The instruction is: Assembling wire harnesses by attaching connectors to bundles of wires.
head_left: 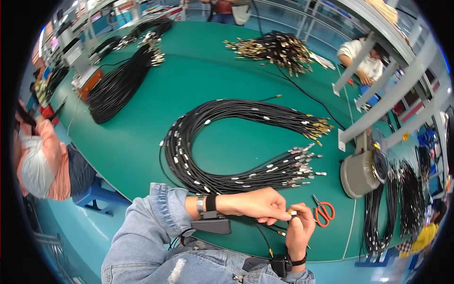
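Close together near the front edge of the table, my left hand point(262, 203) and my right hand point(300, 229) pinch a small white and gold cable connector point(292, 213). Fingers hide most of it and its cable. Just below them, thin black cables with gold connectors point(271, 252) lie under my wrists. A pair of scissors point(324, 214) with orange-red handles rests right of my right hand. Behind my hands a big bundle of black cables point(187, 137) curves in a U, dotted with white tags, its gold and silver connector ends pointing right.
On the green table point(198, 61), more black cable bundles point(118, 90) lie at the far left, and a heap of gold-ended cables point(279, 49) at the back. A grey rounded machine point(362, 173) stands at the right beside metal posts point(388, 104). People sit left and far right.
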`<state>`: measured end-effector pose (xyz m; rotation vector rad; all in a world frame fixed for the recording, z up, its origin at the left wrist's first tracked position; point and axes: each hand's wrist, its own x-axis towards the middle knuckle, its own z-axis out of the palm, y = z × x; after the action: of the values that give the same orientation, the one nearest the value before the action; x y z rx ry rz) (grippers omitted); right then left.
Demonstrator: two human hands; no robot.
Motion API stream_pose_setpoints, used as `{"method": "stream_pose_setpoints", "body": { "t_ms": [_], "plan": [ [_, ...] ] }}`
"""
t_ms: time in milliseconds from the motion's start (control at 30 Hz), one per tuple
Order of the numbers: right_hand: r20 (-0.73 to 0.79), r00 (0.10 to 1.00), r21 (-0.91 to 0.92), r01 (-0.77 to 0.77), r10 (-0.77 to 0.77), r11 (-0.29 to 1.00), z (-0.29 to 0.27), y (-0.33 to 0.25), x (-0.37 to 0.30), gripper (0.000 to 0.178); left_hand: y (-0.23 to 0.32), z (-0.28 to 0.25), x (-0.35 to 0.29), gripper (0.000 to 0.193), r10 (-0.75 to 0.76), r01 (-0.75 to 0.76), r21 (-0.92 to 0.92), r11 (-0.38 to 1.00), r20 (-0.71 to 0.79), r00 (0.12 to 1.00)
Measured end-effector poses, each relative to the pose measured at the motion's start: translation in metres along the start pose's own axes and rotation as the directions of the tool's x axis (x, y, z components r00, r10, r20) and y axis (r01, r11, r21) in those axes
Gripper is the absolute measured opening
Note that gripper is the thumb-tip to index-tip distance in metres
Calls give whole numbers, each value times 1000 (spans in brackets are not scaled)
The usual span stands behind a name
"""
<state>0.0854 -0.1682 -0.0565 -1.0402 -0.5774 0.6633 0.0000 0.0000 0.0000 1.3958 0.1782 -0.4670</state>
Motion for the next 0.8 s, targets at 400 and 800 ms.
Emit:
{"method": "stream_pose_setpoints", "body": {
  "t_ms": [400, 800],
  "plan": [
    [40, 996, -279, 86, -78, 957, -52, -34, 26, 5, 12, 21, 54, 26, 194, -211, -148, 966, -121, 973],
    [-54, 994, -380, -109, 96, 919, -74, -77, 34, 7, -1, 25, 58, 19, 456, -331, 638, 696, -37, 889]
  ]
}}
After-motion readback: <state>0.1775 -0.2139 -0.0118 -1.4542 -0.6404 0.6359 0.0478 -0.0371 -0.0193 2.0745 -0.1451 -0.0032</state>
